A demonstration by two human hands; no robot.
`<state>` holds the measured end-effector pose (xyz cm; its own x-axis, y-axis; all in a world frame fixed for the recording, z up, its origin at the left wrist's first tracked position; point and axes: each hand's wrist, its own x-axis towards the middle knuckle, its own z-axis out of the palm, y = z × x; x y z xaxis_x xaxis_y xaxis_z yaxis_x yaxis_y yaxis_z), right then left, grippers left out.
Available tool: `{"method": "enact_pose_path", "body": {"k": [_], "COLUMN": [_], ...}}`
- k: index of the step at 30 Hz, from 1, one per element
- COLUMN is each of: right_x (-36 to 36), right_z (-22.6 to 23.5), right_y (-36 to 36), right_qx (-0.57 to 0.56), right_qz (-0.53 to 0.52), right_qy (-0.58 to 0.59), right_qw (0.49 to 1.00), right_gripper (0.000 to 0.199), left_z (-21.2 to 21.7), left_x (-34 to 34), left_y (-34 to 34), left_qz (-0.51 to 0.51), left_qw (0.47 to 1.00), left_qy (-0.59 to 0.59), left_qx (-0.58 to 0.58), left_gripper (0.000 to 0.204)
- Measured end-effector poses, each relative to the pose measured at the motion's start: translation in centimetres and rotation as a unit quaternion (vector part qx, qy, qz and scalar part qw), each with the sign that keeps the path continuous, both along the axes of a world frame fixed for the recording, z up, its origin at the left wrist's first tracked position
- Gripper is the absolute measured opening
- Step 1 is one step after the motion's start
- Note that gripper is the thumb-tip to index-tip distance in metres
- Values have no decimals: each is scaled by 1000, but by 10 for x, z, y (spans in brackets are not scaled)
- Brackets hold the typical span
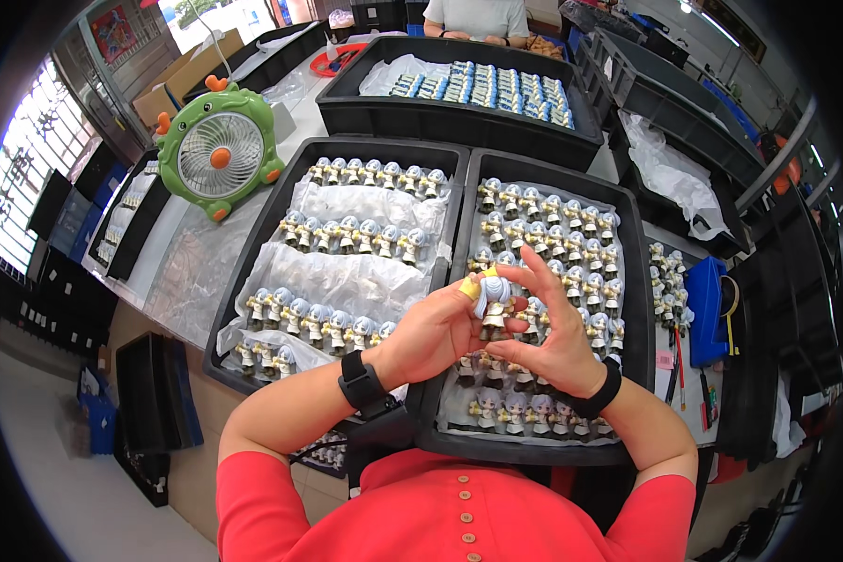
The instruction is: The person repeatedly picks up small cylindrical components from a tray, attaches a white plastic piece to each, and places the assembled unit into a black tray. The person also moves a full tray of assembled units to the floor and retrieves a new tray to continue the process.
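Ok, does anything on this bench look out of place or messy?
Nothing looks spilled or broken. The figurines stand in tidy rows in the left tray, while the right tray is packed more loosely. Both hands, left hand and right hand, hold one figurine.

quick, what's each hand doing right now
left hand: closed on the small figurine, yellow-tipped finger at its head
right hand: pinching the same figurine, other fingers spread

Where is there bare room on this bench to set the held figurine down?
Free patches: the plastic-covered table between the green fan and the left tray, and the white liner strips between its figurine rows. The right tray, under both hands holding the figurine, is packed tight.
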<state>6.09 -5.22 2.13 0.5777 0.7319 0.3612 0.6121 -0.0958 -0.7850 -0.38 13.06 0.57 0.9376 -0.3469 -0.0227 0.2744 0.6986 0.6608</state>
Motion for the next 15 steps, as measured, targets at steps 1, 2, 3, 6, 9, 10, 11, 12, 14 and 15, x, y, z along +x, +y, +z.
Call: {"method": "enact_pose_path", "body": {"k": [1, 2, 3, 6, 9, 10, 11, 12, 14, 15], "right_x": [0, 0, 1, 3, 1, 2, 2, 3, 3, 2], "right_z": [0, 0, 0, 0, 2, 2, 0, 0, 0, 0], "right_y": [-1, 0, 0, 0, 1, 1, 0, 0, 0, 0], "right_qx": [-1, -3, -4, -8, -2, 0, 1, 2, 4, 5], "right_qz": [-1, -1, -1, 3, 1, 3, 4, 6, 7, 8], "right_qy": [9, 18, 27, 45, 92, 91, 91, 90, 101, 107], "right_qw": [1000, 1000, 1000, 999, 996, 996, 996, 996, 995, 994], "right_gripper": [101, 101, 101, 100, 98, 98, 98, 97, 97, 97], "left_z": [0, -1, -2, -3, -5, -4, -4, -5, -5, -5], "left_x": [0, 0, 0, 0, 0, 0, 0, 0, 0, 0], "left_y": [0, 0, 1, 2, 2, 2, 1, 1, 2, 2], "left_qz": [2, 5, 8, 13, 12, 12, 12, 12, 11, 10], "left_qw": [1000, 1000, 1000, 1000, 1000, 1000, 1000, 1000, 1000, 999], "left_qy": [-2, -3, -5, 2, 7, 11, 16, 20, 26, 28], "left_qx": [4, 9, 14, 13, 7, 8, 9, 10, 10, 11], "left_gripper": [46, 46, 45, 44, 44, 43, 43, 43, 43, 43]}}
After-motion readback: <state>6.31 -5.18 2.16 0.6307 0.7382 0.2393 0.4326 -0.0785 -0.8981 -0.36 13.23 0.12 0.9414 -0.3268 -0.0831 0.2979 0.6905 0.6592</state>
